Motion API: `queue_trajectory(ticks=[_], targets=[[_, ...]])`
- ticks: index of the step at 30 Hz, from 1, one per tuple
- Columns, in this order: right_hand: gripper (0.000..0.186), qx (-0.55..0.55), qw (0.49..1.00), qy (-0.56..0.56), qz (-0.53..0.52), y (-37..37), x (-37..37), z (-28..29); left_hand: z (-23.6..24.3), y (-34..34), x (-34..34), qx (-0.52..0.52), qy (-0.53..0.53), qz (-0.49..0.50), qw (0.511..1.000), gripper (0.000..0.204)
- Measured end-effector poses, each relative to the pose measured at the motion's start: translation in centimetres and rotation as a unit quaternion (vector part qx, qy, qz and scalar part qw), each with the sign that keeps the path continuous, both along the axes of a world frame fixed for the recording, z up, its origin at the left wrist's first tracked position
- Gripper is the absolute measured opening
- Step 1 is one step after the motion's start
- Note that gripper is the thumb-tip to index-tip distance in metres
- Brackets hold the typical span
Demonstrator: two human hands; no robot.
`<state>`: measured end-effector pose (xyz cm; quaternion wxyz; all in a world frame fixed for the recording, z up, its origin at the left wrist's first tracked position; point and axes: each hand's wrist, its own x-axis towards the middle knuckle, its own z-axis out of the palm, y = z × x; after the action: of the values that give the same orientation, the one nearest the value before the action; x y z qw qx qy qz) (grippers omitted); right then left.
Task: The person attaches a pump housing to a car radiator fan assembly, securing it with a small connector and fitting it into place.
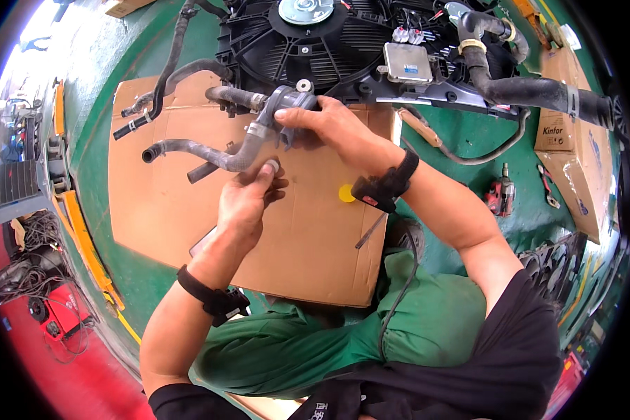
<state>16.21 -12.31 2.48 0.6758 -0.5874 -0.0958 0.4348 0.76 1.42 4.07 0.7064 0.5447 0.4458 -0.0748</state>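
Note:
My right hand point(336, 131) is closed round a black pump-like part point(281, 103), its thumb lying on top and the other fingers partly hidden behind. Two grey rubber hoses join that part: a short one point(232, 96) running left, and a bent one point(234, 159) held by a metal clamp point(260, 131). Below the part, my left hand point(247, 197) pinches a small whitish round piece point(273, 166) between thumb and fingers. Just beyond both hands stands a radiator with a black fan shroud point(259, 63).
Flattened cardboard point(308, 245) covers the green floor under my hands. To the right lie a red-and-grey power tool point(500, 196), red-handled pliers point(549, 187) and a cardboard box point(570, 154). A thick black hose point(532, 92) sticks out rightward from the radiator. Yellow rails point(87, 245) run along the left.

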Motion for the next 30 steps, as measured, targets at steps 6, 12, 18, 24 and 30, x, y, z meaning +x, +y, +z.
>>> queue_trajectory(ticks=[6, 12, 18, 24, 30], targets=[[0.032, 0.038, 0.999, 0.031, -0.007, -0.2, 0.5, -0.8, -0.5, 0.4, 1.5, -0.045, -0.028, 0.004, 0.999, 0.027], [0.034, 0.052, 0.998, 0.03, 0.006, -0.4, 0.5, -0.6, -0.3, 0.5, 1.7, -0.041, -0.013, -0.001, 0.999, 0.029], [0.035, 0.051, 0.998, 0.023, 0.015, -0.2, 0.5, -0.9, -0.5, 0.6, 1.6, -0.016, -0.015, -0.005, 1.0, 0.028], [0.034, 0.066, 0.995, 0.078, 0.011, 0.1, 0.8, -1.5, 0.1, 1.2, 2.5, -0.014, -0.038, -0.009, 0.999, 0.026], [0.039, 0.046, 0.995, 0.09, -0.008, 0.5, 1.0, -0.7, 1.0, 1.2, 2.8, -0.008, -0.04, -0.008, 0.999, 0.028]])
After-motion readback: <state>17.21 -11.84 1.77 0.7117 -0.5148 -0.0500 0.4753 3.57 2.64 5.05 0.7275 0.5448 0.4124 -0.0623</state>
